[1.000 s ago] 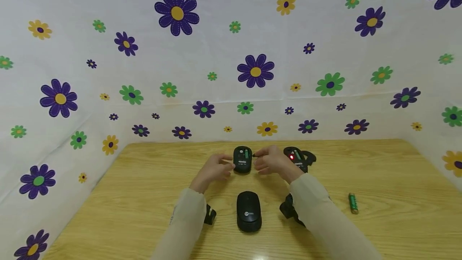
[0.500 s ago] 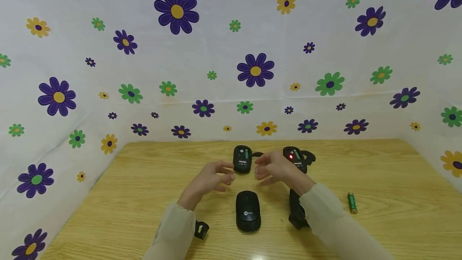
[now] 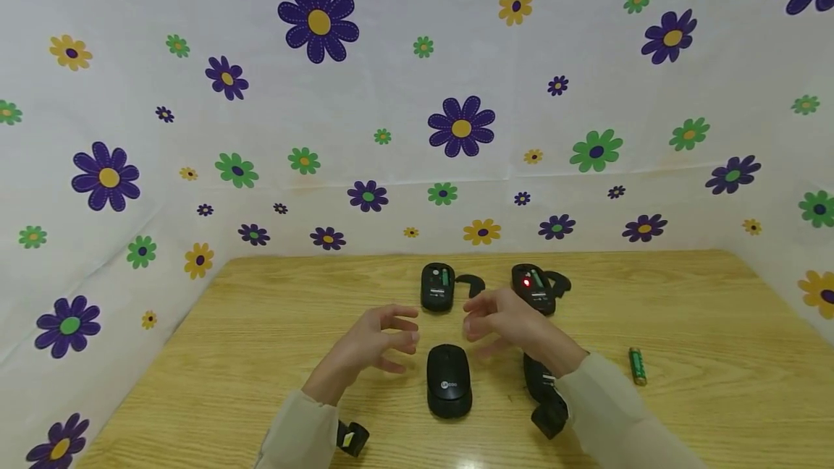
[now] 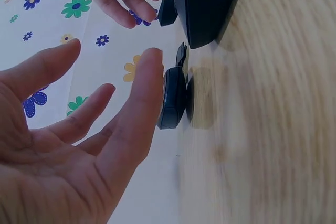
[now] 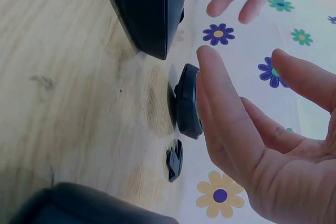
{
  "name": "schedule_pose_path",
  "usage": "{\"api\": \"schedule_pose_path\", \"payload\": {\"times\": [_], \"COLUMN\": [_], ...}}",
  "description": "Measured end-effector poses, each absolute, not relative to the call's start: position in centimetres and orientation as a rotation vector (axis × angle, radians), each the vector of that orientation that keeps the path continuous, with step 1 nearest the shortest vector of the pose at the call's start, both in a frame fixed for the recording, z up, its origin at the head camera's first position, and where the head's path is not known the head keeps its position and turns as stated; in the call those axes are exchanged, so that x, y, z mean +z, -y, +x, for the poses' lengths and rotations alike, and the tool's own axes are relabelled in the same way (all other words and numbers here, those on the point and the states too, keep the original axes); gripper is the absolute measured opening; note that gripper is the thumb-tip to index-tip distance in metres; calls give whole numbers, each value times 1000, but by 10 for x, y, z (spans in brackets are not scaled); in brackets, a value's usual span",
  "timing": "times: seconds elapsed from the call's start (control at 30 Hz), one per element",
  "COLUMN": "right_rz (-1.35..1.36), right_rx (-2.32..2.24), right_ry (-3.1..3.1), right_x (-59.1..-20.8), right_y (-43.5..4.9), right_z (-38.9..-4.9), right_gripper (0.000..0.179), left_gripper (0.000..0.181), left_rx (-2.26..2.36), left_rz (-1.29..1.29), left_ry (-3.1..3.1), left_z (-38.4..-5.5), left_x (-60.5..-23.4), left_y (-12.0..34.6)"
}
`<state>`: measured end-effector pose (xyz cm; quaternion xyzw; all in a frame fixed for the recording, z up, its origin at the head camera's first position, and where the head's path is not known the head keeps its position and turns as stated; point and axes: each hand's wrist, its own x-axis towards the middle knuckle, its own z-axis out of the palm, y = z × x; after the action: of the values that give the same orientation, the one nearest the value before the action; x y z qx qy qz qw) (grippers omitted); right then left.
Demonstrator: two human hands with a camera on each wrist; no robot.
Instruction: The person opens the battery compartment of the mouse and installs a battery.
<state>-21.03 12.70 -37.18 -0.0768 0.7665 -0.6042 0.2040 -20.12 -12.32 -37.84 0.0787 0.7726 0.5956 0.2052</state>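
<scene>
Both hands hover with spread, relaxed fingers and hold nothing. My left hand [image 3: 368, 346] is to the left and my right hand [image 3: 515, 324] to the right of the gap between two black computer mice. Nearest to them is an upright mouse [image 3: 448, 382] with a pale logo. Beyond the fingertips an overturned mouse [image 3: 437, 299] shows a green battery [image 3: 446, 277] in its uncovered compartment. Its curved black cover [image 3: 470, 284] lies just right of it. In both wrist views, the fingers stand apart from the mice.
At the back right lies another overturned mouse [image 3: 541, 300], its red light on, with a black cover [image 3: 558, 286] beside it. A dark object with a pale label [image 3: 537, 375] is partly hidden under my right wrist. One green battery [image 3: 637, 366] lies loose on the wooden table [image 3: 704, 324].
Both hands have drawn back from the far overturned mouse toward the near upright one. My right fingers have left the black cover, which now shows fully on the table.
</scene>
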Motion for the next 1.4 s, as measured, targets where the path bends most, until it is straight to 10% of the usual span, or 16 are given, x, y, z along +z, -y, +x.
{"api": "schedule_pose_path", "payload": {"times": [1.4], "right_rz": [-23], "right_rx": [-1663], "right_ry": [-2076], "right_x": [-394], "right_y": [-112], "right_z": [-175], "right_gripper": [57], "left_gripper": [62], "left_rx": [1644], "left_rz": [203], "left_ry": [-2004], "left_z": [-178], "left_x": [-405], "left_y": [114]}}
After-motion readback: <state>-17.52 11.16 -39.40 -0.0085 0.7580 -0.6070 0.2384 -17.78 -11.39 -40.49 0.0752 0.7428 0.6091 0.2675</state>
